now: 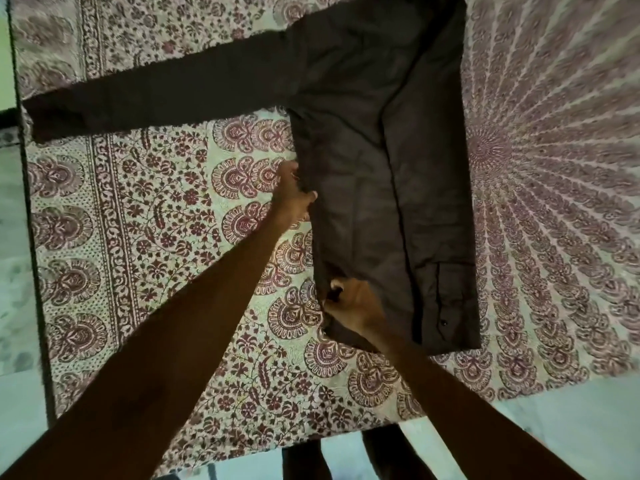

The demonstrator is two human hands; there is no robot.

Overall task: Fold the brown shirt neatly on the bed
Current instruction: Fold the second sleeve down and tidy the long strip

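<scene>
The brown shirt lies flat on the bed, its body running from the far edge toward me. One long sleeve stretches out to the left, reaching the bed's left edge. The right side is folded over the body, and a buttoned cuff shows near the lower right corner. My left hand pinches the shirt's left side edge about halfway down. My right hand grips the same left edge near the bottom hem corner. Both arms reach in from the near side.
The bed is covered with a cream sheet printed in maroon floral and fan patterns. Pale floor shows to the left and at the near right corner. My legs stand at the bed's near edge.
</scene>
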